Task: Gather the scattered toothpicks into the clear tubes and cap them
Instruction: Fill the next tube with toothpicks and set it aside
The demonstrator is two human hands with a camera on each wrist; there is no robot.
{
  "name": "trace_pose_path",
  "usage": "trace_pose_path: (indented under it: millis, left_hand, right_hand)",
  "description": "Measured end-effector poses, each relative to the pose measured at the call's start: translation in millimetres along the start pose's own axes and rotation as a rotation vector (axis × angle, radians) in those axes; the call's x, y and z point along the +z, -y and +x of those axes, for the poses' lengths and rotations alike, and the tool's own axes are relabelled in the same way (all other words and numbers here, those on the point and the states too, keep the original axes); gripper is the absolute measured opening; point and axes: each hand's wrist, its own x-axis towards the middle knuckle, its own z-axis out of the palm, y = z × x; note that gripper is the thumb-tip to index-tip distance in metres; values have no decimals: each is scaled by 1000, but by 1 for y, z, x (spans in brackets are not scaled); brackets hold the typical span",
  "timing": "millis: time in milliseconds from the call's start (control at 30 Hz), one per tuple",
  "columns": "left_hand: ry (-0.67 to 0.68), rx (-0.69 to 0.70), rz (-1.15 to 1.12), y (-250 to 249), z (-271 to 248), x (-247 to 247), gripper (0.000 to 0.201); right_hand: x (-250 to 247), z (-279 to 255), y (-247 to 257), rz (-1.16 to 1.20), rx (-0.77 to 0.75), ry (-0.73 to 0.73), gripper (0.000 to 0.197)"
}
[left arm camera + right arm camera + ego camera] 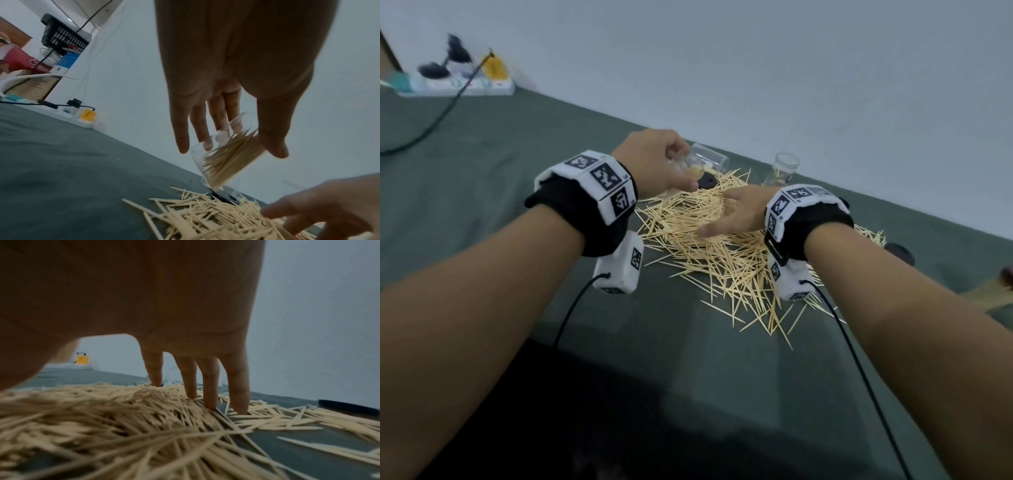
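Left hand (654,161) clamped around tilted clear plastic tube (222,162) (partly filled with toothpicks), above heap of pale wooden toothpicks (722,246) on green-covered bench (517,164); right hand (736,214) fingers straight, tips touching heap.

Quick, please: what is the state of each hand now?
Left hand: holds the tilted clear tube, toothpicks inside.
Right hand: open, fingers straight, fingertips on the toothpick pile.
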Motion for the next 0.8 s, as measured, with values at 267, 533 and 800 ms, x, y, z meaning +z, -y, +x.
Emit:
trace_pose_path:
  millis: [267, 533, 800]
  left_hand:
    - [32, 5, -4, -3, 11, 9, 58]
    - [56, 23, 0, -8, 11, 19, 59]
    - [128, 73, 64, -16, 10, 21, 63]
  right_hand:
    - [7, 10, 5, 50, -27, -42, 84]
    - [15, 2, -15, 118, -107, -147, 53]
    - [23, -6, -35, 190, -105, -222, 85]
